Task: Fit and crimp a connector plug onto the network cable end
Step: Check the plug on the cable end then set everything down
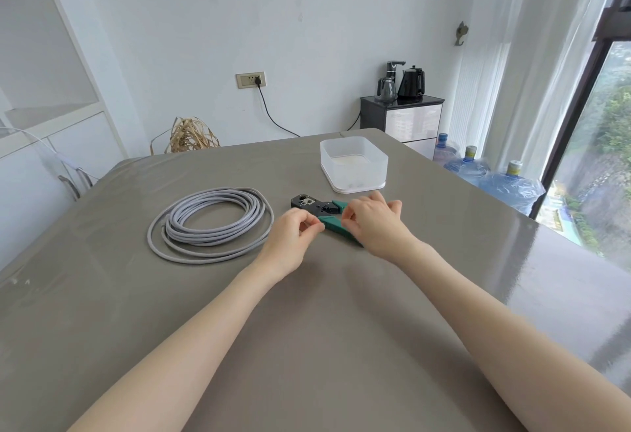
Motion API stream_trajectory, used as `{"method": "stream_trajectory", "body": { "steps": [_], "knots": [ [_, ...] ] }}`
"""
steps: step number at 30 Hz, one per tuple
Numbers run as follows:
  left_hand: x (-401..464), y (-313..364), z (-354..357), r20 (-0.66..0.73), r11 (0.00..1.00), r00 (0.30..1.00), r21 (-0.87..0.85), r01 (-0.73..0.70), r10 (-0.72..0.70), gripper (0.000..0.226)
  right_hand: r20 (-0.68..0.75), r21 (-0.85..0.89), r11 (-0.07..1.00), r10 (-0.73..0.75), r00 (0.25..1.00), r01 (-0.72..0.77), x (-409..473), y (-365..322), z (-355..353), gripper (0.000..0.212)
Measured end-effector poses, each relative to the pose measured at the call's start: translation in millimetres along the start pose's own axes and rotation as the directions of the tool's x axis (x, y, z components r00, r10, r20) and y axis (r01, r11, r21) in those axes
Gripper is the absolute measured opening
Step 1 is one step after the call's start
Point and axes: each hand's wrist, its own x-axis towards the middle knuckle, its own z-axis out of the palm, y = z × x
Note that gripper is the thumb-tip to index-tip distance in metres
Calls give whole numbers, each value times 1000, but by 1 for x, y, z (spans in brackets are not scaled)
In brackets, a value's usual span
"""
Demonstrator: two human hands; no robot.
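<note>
A grey network cable (211, 223) lies coiled on the table, left of centre. The crimping tool (309, 204), with a black head and green handles, lies flat to the coil's right. My left hand (292, 238) hovers at the near handle, thumb and forefinger tips drawn together. My right hand (374, 223) is over the handles' far ends, forefinger curled toward the thumb and outer fingers spread. No connector plug shows between either hand's fingertips; something small there could be hidden.
A translucent plastic box (353, 161) stands behind the tool, near the table's far edge. The grey table (307, 329) stretches toward me under my forearms. Water bottles (512, 185) and a dark cabinet with kettles (403, 117) stand beyond the right side.
</note>
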Motion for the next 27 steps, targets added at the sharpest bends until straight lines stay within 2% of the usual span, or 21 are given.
{"method": "stream_trajectory", "body": {
  "steps": [6,11,15,20,27],
  "knots": [
    [46,25,4,3,983,999,-176,47,-48,10,-22,147,983,112,993,-108,49,4,-18,22],
    [106,40,14,-25,985,997,-157,70,-74,16,-57,205,959,213,975,-197,97,14,-30,29],
    [153,46,19,-85,984,992,-158,83,-97,18,-64,213,949,252,966,-234,134,29,-39,23],
    [195,43,30,-105,994,990,-68,84,-91,17,-93,208,946,274,957,-251,169,48,-34,18],
    [223,20,42,-37,986,985,-23,166,-166,15,-10,188,938,297,955,-290,193,66,-16,18]
  ]
}}
